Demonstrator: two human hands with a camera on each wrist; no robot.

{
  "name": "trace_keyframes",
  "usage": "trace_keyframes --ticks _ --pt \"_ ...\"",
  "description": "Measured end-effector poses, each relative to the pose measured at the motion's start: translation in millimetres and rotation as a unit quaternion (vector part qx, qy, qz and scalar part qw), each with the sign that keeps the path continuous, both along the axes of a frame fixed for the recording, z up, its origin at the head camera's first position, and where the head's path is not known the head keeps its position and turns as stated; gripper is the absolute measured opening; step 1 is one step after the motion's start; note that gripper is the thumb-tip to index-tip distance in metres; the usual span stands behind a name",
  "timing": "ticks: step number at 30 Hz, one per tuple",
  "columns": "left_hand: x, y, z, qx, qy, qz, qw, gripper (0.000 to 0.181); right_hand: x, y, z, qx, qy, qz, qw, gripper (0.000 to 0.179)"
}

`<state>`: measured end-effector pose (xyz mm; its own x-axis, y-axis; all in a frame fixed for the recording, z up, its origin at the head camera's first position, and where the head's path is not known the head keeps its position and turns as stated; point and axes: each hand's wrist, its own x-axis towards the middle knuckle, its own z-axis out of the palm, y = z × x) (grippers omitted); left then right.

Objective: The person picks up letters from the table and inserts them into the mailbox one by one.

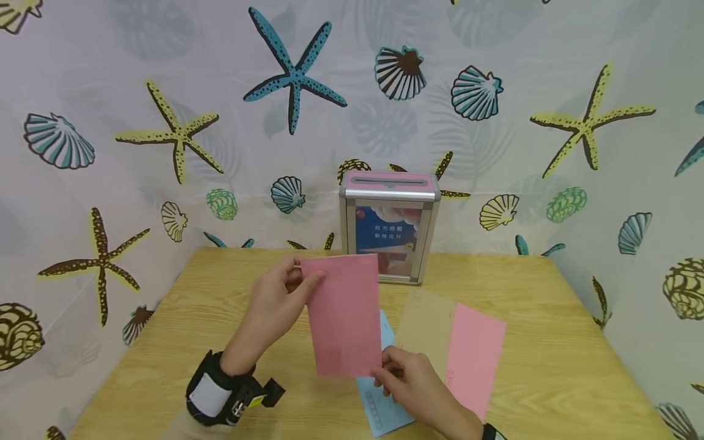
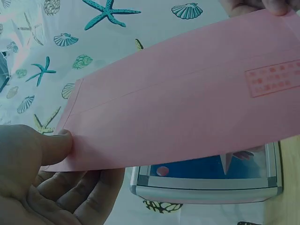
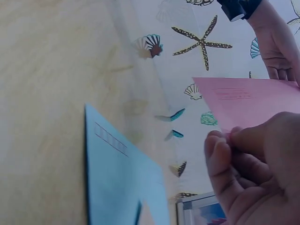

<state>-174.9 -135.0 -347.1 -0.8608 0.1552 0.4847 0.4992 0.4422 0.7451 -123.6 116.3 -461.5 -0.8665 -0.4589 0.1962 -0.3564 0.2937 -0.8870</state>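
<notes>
A pink envelope (image 1: 345, 318) is held upright above the table between both hands. My left hand (image 1: 277, 299) pinches its upper left corner, thumb on the near face and fingers behind. At the lower right corner my right hand (image 1: 412, 382) pinches it between thumb and fingers. In the left wrist view the envelope (image 2: 178, 93) shows a fold line and a red printed box near the right hand's end. Under the right hand on the table lies a blue envelope (image 1: 379, 409), partly covered by the hand and the pink envelope.
A tan envelope (image 1: 423, 324) and a second pink envelope (image 1: 477, 354) lie overlapping on the wooden table (image 1: 550, 366), right of the blue one. Behind them stands a silver-framed box (image 1: 390, 229) with a slot (image 1: 389, 181) in its pink top. A shell-patterned cloth (image 1: 341, 146) hangs behind.
</notes>
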Motion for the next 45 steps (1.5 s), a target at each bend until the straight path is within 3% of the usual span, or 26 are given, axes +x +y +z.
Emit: trace_keyframes --ticks 3,7,12,16,21,29,32,39,45 --pt "-5.3 10.1 4.4 0.002 0.034 -0.033 0.9989 0.029 -6.8 3 8.5 -0.013 0.064 -0.021 0.9976 0.006" --pt "-10.2 20.9 7.8 -0.002 0.051 -0.062 0.9967 0.031 -12.5 2 24.6 -0.032 0.136 -0.057 0.9885 0.004" --pt "-12.4 29.6 5.7 -0.023 0.056 -0.059 0.9964 0.031 -10.0 3 55.3 -0.053 0.18 -0.091 0.978 0.008" --pt "-14.5 40.0 3.1 -0.059 0.08 -0.067 0.9928 0.031 -9.3 9 73.6 -0.06 0.206 -0.108 0.9706 0.009" --pt "-18.9 52.2 7.2 -0.082 0.107 -0.082 0.9875 0.033 -13.9 15 88.3 -0.027 0.242 -0.139 0.9598 0.01" --pt "-29.2 59.2 23.8 -0.084 0.119 -0.08 0.9861 0.031 -45.9 31 84.5 0.016 0.269 -0.181 0.9459 0.008" --pt "-32.6 64.5 31.2 -0.084 0.123 -0.088 0.985 0.029 -53.9 36 91.3 0.014 0.273 -0.195 0.9421 0.009" --pt "-47.5 74.4 49.1 -0.108 0.164 -0.072 0.9779 0.022 -71.4 42 116.9 0.005 0.323 -0.231 0.9177 0.011" --pt "-64.6 80.0 73.3 -0.117 0.19 -0.062 0.9729 0.025 -82.5 49 155.5 -0.02 0.356 -0.255 0.8987 0.009"
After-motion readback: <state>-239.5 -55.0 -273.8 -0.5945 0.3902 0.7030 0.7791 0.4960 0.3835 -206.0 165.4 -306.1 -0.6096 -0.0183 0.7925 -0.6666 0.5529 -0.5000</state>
